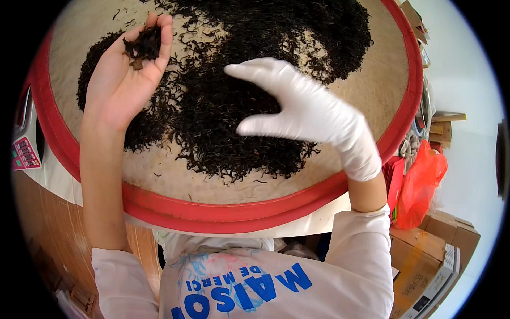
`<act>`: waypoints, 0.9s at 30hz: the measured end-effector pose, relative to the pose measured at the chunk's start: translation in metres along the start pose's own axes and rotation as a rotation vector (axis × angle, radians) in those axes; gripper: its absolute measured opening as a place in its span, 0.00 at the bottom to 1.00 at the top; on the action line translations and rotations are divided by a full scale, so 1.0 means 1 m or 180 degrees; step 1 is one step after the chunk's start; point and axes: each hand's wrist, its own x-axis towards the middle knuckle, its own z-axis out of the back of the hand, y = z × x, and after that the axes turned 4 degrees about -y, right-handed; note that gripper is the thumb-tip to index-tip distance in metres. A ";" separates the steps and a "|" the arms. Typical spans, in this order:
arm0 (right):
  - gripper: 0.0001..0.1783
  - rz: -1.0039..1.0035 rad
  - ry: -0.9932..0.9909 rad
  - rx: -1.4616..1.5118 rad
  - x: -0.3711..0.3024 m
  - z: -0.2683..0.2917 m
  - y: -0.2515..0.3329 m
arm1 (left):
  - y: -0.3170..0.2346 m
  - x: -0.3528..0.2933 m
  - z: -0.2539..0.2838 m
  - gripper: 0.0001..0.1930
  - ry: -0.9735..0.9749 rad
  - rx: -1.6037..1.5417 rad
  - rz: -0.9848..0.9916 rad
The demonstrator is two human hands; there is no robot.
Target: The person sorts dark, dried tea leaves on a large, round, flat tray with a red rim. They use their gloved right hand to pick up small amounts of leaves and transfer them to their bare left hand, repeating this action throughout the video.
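Note:
My bare left hand (pixel 121 85) is turned palm up at the left of a big round tray (pixel 366 101) with a pale lining. Its fingers curl around a small clump of dark leaves (pixel 146 43), and a brownish piece sticks out toward the palm. In a white glove, my right hand (pixel 305 106) hovers with thumb and fingers apart over a heap of dark, twisted dried tea leaves (pixel 212 122). Nothing shows between its fingers. The glove looks slightly blurred. More tea leaves (pixel 329 32) spread across the far part of the tray.
A red padded rim (pixel 223 211) runs round the tray. At the left stands a device with a red button panel (pixel 26 152). To the right are a red plastic bag (pixel 422 183) and cardboard boxes (pixel 417 255) by a white wall. Wooden flooring (pixel 56 223) shows at lower left.

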 end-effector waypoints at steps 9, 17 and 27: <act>0.24 -0.0297 0.0094 -0.0309 0.022 -0.040 0.013 | 0.006 0.001 0.002 0.10 0.0098 0.0020 -0.0070; 0.22 -0.0678 0.0025 0.2022 0.013 0.004 -0.006 | 0.001 0.000 0.004 0.14 0.0049 0.0153 -0.0086; 0.10 -0.0580 -0.0811 0.0340 0.011 0.008 0.000 | 0.001 -0.003 0.001 0.14 0.0146 0.0205 -0.0032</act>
